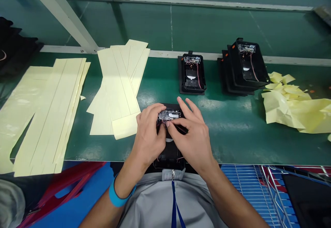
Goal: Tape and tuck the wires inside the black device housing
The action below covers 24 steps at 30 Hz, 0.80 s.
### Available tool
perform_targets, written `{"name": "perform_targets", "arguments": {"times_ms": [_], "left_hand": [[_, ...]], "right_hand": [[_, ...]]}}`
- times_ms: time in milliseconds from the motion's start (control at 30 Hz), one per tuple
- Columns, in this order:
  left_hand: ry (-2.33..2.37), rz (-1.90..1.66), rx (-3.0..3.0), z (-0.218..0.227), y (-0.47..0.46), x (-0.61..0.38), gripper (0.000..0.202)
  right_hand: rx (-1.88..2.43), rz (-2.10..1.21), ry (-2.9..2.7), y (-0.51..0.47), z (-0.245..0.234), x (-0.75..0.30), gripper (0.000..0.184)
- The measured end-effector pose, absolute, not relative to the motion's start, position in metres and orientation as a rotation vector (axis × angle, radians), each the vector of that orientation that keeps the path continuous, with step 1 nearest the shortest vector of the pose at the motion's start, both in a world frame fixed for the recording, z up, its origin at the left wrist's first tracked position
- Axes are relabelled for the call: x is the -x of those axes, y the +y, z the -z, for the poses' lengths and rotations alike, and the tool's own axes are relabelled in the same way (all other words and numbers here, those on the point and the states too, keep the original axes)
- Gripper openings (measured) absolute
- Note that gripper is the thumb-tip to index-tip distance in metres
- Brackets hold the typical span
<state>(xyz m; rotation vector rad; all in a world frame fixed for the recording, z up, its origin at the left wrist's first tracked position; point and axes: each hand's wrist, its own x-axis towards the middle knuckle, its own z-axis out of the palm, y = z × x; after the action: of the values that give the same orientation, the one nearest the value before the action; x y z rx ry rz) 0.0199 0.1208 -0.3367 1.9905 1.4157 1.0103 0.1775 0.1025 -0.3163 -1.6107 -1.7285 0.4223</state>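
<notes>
A black open device housing [169, 148] with a circuit board [169, 115] and red wires lies at the near edge of the green belt, right in front of me. My left hand [148, 135] curls over its left side, fingers bent onto the wires by the board. My right hand [192, 133] covers the right side; its thumb and forefinger pinch at the wires in the middle while the other fingers stretch out. What the pinch holds is too small to see.
Another open black housing [192, 73] lies farther back; a stack of similar housings [244, 68] stands to its right. Pale yellow backing strips lie at left [46, 107] and centre-left [120, 86]. Crumpled yellow paper [294, 105] sits at right. A wire rack [253, 193] is at lower right.
</notes>
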Motion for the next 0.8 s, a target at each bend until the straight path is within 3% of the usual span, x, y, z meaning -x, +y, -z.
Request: {"name": "perform_targets", "arguments": {"times_ms": [200, 800], "left_hand": [[1.415, -1.019, -1.979, 0.337, 0.121, -0.02, 0.04], [1.416, -1.025, -1.931, 0.335, 0.124, -0.018, 0.053]], "right_hand": [[1.675, -0.483, -1.654, 0.108, 0.315, -0.174, 0.032], [1.333, -0.465, -2.021, 0.116, 0.318, -0.198, 0.014]]}}
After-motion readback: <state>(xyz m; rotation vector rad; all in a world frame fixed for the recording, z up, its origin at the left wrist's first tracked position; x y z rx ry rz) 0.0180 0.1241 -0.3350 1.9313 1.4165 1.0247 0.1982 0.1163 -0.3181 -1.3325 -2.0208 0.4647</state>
